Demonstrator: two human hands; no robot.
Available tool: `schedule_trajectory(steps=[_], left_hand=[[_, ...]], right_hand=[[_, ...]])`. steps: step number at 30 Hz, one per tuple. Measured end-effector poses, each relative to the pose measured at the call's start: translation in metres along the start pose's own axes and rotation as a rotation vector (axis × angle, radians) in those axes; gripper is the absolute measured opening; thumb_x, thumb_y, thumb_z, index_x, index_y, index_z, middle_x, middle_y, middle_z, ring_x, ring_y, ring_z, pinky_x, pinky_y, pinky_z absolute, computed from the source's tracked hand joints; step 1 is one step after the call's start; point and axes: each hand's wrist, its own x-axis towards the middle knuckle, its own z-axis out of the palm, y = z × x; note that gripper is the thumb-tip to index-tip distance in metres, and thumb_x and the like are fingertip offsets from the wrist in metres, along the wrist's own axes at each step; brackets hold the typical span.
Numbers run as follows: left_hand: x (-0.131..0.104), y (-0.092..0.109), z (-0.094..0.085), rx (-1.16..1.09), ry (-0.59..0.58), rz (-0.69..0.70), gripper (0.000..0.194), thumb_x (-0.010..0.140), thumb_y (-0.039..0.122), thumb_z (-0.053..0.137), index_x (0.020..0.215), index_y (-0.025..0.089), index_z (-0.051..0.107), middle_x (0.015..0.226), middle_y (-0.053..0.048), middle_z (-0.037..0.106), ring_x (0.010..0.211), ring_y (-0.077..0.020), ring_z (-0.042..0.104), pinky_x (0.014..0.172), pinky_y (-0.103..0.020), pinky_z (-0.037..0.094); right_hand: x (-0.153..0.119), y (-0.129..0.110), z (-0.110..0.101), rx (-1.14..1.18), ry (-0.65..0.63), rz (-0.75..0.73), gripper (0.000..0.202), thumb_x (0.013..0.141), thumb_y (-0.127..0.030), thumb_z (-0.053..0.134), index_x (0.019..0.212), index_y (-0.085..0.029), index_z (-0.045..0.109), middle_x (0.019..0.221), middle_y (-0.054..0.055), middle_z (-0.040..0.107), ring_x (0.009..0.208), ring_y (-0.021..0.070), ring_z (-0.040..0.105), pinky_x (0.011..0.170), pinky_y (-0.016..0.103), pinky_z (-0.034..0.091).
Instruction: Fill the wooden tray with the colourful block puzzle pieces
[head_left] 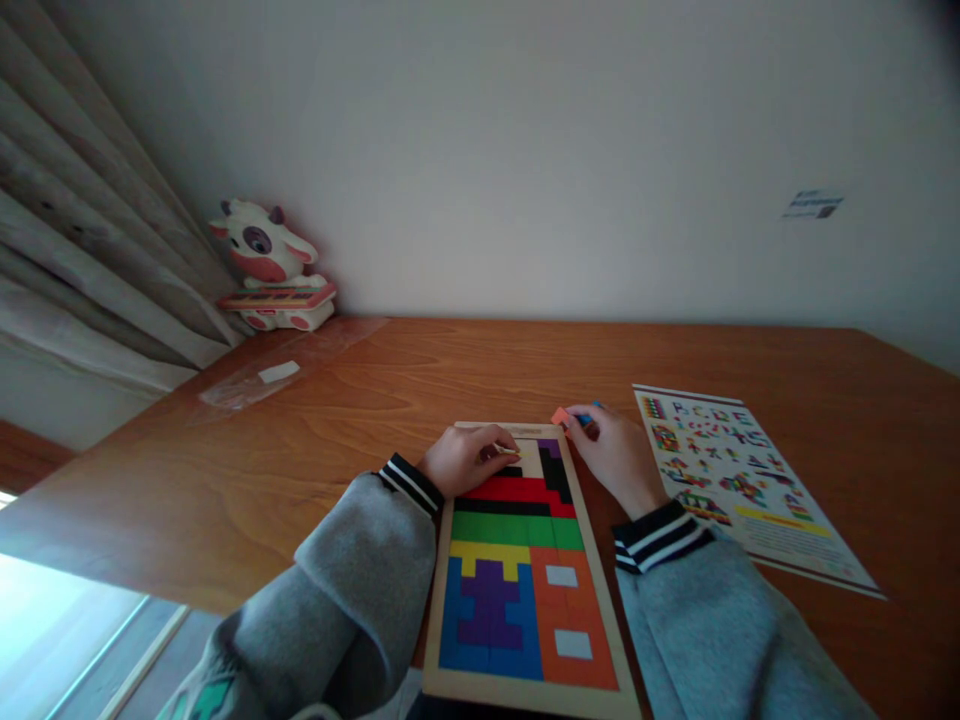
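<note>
A wooden puzzle board (pixel 626 655) lies lengthwise before me, filled with flat blocks in blue, purple, orange, yellow, green, red and black. Over its far left part my left hand (pixel 466 460) is closed, fingertips pinching a thin pale yellow block (pixel 508 450); the fingers hide part of it. Bare pale wood (pixel 531 458) shows beside those fingertips. Just off the board's far right corner, my right hand (pixel 619 455) is closed around an orange block (pixel 559 416). A blue block (pixel 586 419) also shows between its fingers.
A printed sheet with colourful block patterns (pixel 795 520) lies right of the board. At the back left stand a toy cow with a keyboard (pixel 277 300) and a clear plastic wrapper (pixel 244 388). A curtain (pixel 90 220) hangs at the left; a wall rises behind the table (pixel 360 400).
</note>
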Motion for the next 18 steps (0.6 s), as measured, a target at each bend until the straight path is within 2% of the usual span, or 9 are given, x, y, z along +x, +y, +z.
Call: schedule_trajectory(steps=[3,6,11,13,15,18], left_hand=[[0.000,0.000,-0.001,0.004,0.021,0.032,0.013,0.091,0.031,0.064,0.096,0.019,0.067,0.080,0.000,0.071,0.068,-0.0103,0.066,0.067,-0.020,0.051],[0.000,-0.001,-0.001,0.020,0.055,0.051,0.011,0.091,0.030,0.065,0.094,0.019,0.066,0.089,0.000,0.073,0.074,-0.0106,0.067,0.073,-0.021,0.052],[0.000,-0.001,0.000,0.018,0.206,0.080,0.022,0.089,0.039,0.067,0.086,0.017,0.065,0.084,-0.002,0.073,0.069,-0.0100,0.065,0.067,-0.020,0.052],[0.000,0.000,0.000,0.015,0.273,0.102,0.027,0.088,0.042,0.068,0.083,0.016,0.066,0.079,-0.002,0.072,0.066,-0.0098,0.064,0.063,-0.019,0.052],[0.000,0.001,0.000,0.022,0.310,0.101,0.032,0.087,0.046,0.068,0.081,0.015,0.066,0.073,-0.001,0.070,0.063,-0.0093,0.063,0.060,-0.018,0.050],[0.000,0.003,-0.001,0.039,0.309,0.088,0.036,0.086,0.051,0.066,0.080,0.015,0.067,0.067,0.001,0.068,0.058,-0.0080,0.061,0.056,-0.017,0.048]], right_hand=[[0.000,0.002,0.000,-0.048,0.041,-0.007,0.028,0.091,-0.036,0.050,0.097,-0.019,0.071,0.091,0.010,0.074,0.075,0.0236,0.066,0.069,0.036,0.049],[0.000,-0.004,-0.004,0.049,0.066,-0.056,0.029,0.092,-0.038,0.051,0.099,-0.018,0.070,0.097,0.011,0.073,0.081,0.0239,0.067,0.074,0.037,0.051],[-0.005,-0.026,-0.008,0.403,-0.235,-0.133,0.033,0.095,-0.045,0.050,0.093,-0.021,0.073,0.087,0.005,0.074,0.076,0.0196,0.067,0.065,0.031,0.051],[-0.008,-0.031,-0.006,0.484,-0.318,-0.128,0.033,0.093,-0.046,0.052,0.097,-0.020,0.073,0.086,0.005,0.074,0.071,0.0182,0.066,0.060,0.029,0.050],[-0.010,-0.031,-0.004,0.543,-0.350,-0.130,0.032,0.091,-0.045,0.056,0.104,-0.020,0.072,0.088,0.005,0.073,0.068,0.0166,0.064,0.057,0.028,0.049],[-0.010,-0.028,-0.003,0.571,-0.344,-0.151,0.028,0.089,-0.043,0.060,0.105,-0.022,0.071,0.092,0.004,0.073,0.075,0.0170,0.065,0.064,0.029,0.051]])
